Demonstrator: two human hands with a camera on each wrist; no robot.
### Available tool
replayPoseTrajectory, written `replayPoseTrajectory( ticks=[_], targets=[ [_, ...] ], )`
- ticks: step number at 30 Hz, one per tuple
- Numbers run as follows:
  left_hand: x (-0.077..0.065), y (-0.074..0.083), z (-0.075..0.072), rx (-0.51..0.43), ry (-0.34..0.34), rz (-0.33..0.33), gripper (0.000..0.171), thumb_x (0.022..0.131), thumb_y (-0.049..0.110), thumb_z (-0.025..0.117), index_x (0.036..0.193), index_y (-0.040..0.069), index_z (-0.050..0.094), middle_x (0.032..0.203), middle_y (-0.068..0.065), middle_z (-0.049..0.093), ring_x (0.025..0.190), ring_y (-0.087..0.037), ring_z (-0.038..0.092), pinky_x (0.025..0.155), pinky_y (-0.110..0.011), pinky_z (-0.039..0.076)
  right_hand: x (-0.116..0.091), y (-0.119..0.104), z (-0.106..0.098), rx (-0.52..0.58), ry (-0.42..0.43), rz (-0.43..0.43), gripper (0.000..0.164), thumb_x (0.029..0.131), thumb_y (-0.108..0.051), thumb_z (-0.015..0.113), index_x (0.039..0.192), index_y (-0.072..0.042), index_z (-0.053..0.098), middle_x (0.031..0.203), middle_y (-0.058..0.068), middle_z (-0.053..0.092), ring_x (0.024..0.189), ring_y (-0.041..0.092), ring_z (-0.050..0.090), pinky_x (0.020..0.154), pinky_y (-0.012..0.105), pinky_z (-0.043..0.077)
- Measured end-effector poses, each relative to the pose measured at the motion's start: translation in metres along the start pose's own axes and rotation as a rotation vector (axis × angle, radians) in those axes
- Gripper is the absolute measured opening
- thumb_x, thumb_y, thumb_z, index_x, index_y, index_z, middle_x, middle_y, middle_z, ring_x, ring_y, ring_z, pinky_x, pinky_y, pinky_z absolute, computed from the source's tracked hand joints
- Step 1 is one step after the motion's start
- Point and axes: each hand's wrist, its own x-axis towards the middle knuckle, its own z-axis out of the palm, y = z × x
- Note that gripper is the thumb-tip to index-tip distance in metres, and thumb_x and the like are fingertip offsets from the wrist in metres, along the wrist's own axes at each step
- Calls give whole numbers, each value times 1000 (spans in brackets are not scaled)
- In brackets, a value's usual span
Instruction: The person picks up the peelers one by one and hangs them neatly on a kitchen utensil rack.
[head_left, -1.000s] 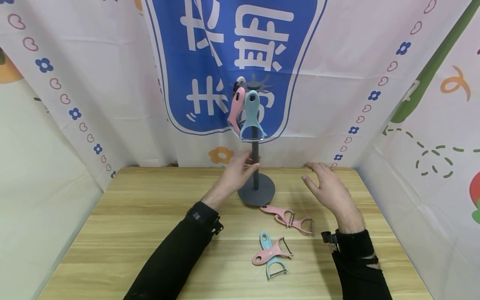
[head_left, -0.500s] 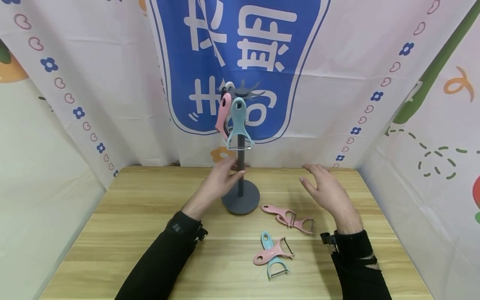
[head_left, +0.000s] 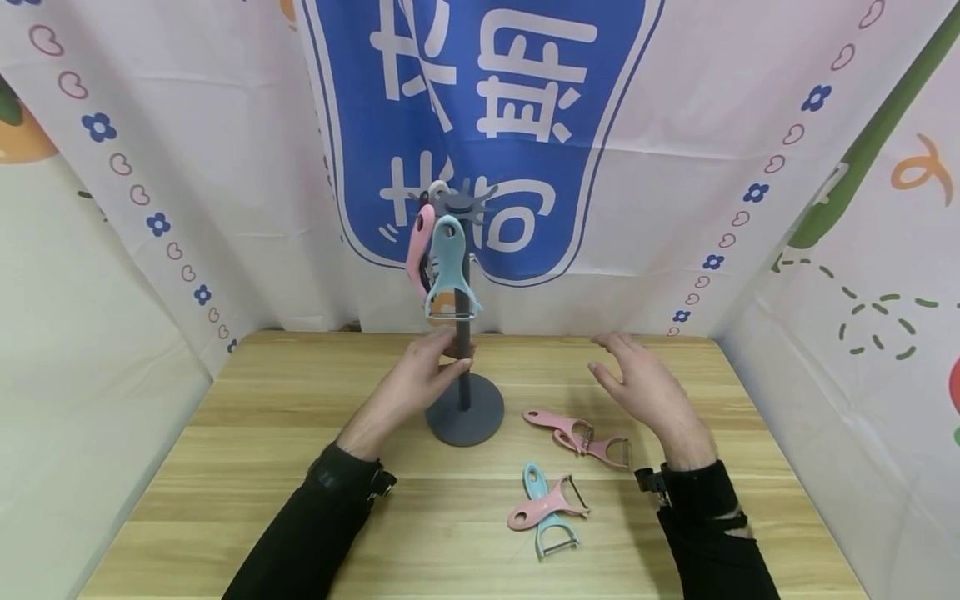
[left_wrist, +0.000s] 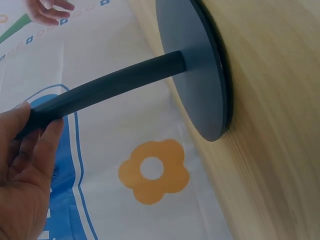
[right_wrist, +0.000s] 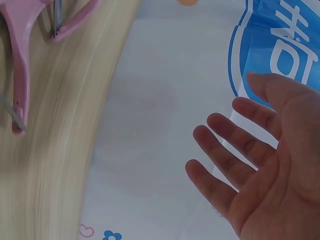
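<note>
A dark grey stand (head_left: pixel 462 333) is upright on the wooden table (head_left: pixel 225 433), its round base (head_left: pixel 465 423) resting on the boards a little left of the peelers lying there. The person's left hand (head_left: pixel 423 371) holds the stand's pole above the base, thumb on the near side and the other fingers curled round behind it — the left wrist view shows thumb and fingers pinching the pole. From the ring of hooks (head_left: pixel 459 204) at the top hang a light blue peeler (head_left: pixel 449 250), its blade in front of the pole just above the hand, and a pink peeler (head_left: pixel 421 246) beside it on the left; something pale and something black show partly behind these two, too hidden to make out. The right hand (head_left: pixel 637 379) is well apart from the stand, above the right side of the table, and holds nothing; in the right wrist view its fingers are spread and gently bent, the thumb standing off from them. Below and to the left of that hand, two pink peelers (head_left: pixel 555 422) overlap at their heads. Nearer the person, another pink peeler (head_left: pixel 543 507) lies crosswise over a blue one (head_left: pixel 534 482). Black sleeves (head_left: pixel 300 525) cover both forearms, and a white printed cloth (head_left: pixel 637 208) with a large blue panel hangs behind the table.
</note>
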Motion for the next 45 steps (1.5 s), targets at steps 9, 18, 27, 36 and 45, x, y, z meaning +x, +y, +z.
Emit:
replayPoseTrajectory(
  ticks=[9, 18, 27, 36, 45],
  targets=[
    [-10, -2, -3, -17, -33, 9, 28, 116, 10, 76, 143, 7, 73, 135, -15, 82, 128, -36, 83, 109, -56, 74, 3, -7, 11, 10, -50, -36, 54, 118, -24, 73, 165, -1, 59, 171, 26, 62, 160, 51, 60, 134, 72, 51],
    [-15, 1, -8, -43, -72, 2, 28, 116, 13, 76, 143, 7, 75, 137, -13, 81, 128, -33, 82, 112, -58, 72, 5, -18, 23, 6, -117, -99, 53, 112, -19, 80, 159, 0, 64, 163, 27, 68, 148, 49, 69, 125, 70, 60],
    [-18, -1, -9, -61, -76, -8, 28, 117, 14, 75, 143, 6, 75, 138, -15, 82, 131, -36, 82, 114, -65, 70, 4, -30, 39, 28, -234, -75, 49, 111, -14, 81, 156, -2, 68, 155, 22, 73, 143, 43, 73, 123, 63, 64],
    [-18, 5, -8, -62, -51, -49, 30, 116, 13, 76, 146, 7, 73, 139, -16, 81, 134, -36, 81, 116, -59, 71, 4, -40, 52, 52, -306, -50, 40, 111, -17, 83, 146, 1, 75, 143, 21, 78, 134, 39, 77, 118, 59, 68],
    [-18, 10, -6, -67, 33, -64, 27, 114, 14, 80, 140, 8, 73, 130, -14, 81, 124, -33, 83, 106, -48, 75, 1, -46, 61, 23, -309, -53, 29, 114, -16, 80, 139, -2, 80, 130, 14, 82, 110, 23, 78, 105, 50, 71]
  ],
)
